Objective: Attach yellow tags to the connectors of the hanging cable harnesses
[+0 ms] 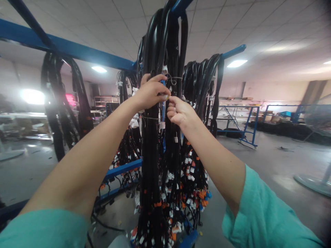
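Observation:
A thick bundle of black wire harnesses [150, 144] hangs from a blue rack arm [181, 6] in the middle of the head view. My left hand [151, 92] lies across the bundle's upper part, thumb and fingertips closed on a small pale piece [163, 97]. Right beside it, my right hand [178, 111] is closed, its thumb and forefinger pinched at the end of that same piece. A thin grey tie [174, 80] loops round the strands just above my hands. White and orange connectors [190, 168] cluster lower down.
More black harnesses hang at the left [60, 103] and behind at the right [209, 82]. A blue beam [90, 51] crosses the upper left. Farther right stand a blue frame [254, 127] and a fan [319, 182] on the grey floor.

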`<state>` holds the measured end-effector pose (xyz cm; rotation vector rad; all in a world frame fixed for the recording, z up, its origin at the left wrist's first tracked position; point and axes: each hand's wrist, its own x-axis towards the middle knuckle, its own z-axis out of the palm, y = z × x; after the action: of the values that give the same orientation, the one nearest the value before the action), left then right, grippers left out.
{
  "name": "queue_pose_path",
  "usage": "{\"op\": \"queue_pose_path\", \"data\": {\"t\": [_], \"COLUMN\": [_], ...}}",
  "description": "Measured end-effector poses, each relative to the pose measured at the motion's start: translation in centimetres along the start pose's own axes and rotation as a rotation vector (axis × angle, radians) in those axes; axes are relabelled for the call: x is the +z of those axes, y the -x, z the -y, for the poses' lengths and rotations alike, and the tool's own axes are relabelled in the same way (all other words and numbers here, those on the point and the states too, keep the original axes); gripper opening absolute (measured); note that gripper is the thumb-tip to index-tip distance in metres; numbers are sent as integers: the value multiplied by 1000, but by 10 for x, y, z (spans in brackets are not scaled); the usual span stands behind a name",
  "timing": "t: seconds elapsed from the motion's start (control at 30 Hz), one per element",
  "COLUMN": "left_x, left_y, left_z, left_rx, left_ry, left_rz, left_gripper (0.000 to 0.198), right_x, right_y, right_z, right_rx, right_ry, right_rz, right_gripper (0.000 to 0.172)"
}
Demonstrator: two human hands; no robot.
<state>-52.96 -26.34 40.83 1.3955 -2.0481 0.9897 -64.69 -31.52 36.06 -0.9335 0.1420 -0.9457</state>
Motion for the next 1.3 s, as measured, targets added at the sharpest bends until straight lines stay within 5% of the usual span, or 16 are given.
{"op": "queue_pose_path", "data": {"t": [0.8,1.03,1.3], "left_x": [1,1,-2], "left_y": [0,1,1], "left_z": [-2,1,2], "left_rx": [-15,-15,-5], "left_ry": [3,-11,2], "left_rz": [-25,-58,-71], "left_gripper": [19,20,17], "right_x": [4,-2,-5], "right_y": [4,-2,-11], "right_z": [-5,-7,-13], "right_rx": [-23,8,-163], "right_ry": [-47,13,2], "right_rz": [-16,124,165], "right_gripper": [30,35,29]}}
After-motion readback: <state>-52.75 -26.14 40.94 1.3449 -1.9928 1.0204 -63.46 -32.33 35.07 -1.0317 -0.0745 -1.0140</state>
